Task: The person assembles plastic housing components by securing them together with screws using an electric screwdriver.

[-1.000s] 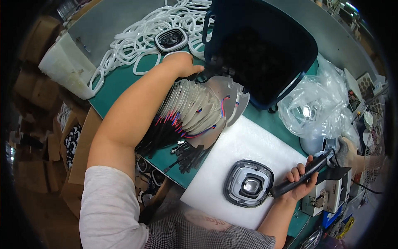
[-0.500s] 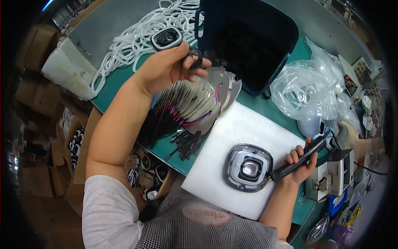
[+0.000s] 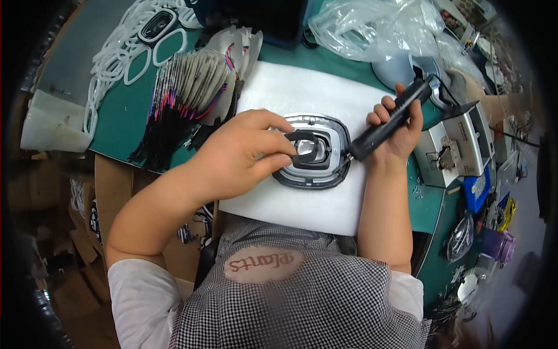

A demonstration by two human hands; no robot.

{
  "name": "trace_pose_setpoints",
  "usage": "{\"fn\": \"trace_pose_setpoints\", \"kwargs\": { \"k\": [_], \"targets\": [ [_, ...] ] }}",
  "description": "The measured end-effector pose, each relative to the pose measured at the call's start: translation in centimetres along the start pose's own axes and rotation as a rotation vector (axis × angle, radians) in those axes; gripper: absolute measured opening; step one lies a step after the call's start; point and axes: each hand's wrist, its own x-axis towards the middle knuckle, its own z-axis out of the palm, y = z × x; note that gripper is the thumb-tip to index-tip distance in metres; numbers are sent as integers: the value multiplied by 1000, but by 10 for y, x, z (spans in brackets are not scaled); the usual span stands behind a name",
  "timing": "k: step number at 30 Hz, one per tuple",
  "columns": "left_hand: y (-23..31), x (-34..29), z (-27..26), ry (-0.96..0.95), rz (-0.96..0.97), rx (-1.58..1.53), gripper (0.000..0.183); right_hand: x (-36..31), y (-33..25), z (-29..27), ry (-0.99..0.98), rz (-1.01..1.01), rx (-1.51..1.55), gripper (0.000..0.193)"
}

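Note:
A rounded-square grey housing (image 3: 336,173) with a shiny lens-like centre lies flat on a white foam pad (image 3: 290,210). My left hand (image 3: 238,152) pinches a black ring-shaped part (image 3: 303,135) between thumb and fingers, over the middle of the housing. Whether the ring touches the housing, I cannot tell. In my right hand (image 3: 401,131) is a black electric screwdriver (image 3: 386,123), tilted down to the left. Its thin tip is close to the housing's right edge.
Fanned thin plates with coloured wires (image 3: 195,81) lie left of the pad, with white rings (image 3: 110,67) beyond. At the back are a dark bin (image 3: 253,13) and clear plastic bags (image 3: 363,32). A pale metal device (image 3: 444,145) stands right, near what looks like another person's arm (image 3: 503,104).
My left hand has come down from the far left with the black ring-shaped part to the housing. The view has shifted; my right hand still holds the screwdriver beside the housing.

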Motion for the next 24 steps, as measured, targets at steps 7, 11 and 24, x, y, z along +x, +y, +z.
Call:
{"fn": "trace_pose_setpoints", "kwargs": {
  "k": [7,11,24],
  "targets": [
    [-12,8,53,239,277,383,14,-3,-1,1,31,-20,-26,44],
    [-10,12,60,225,196,403,12,-4,-1,2,37,-27,-36,45],
    [-15,14,69,242,187,414,15,-1,-1,-3,-26,-21,8,47]
  ]
}}
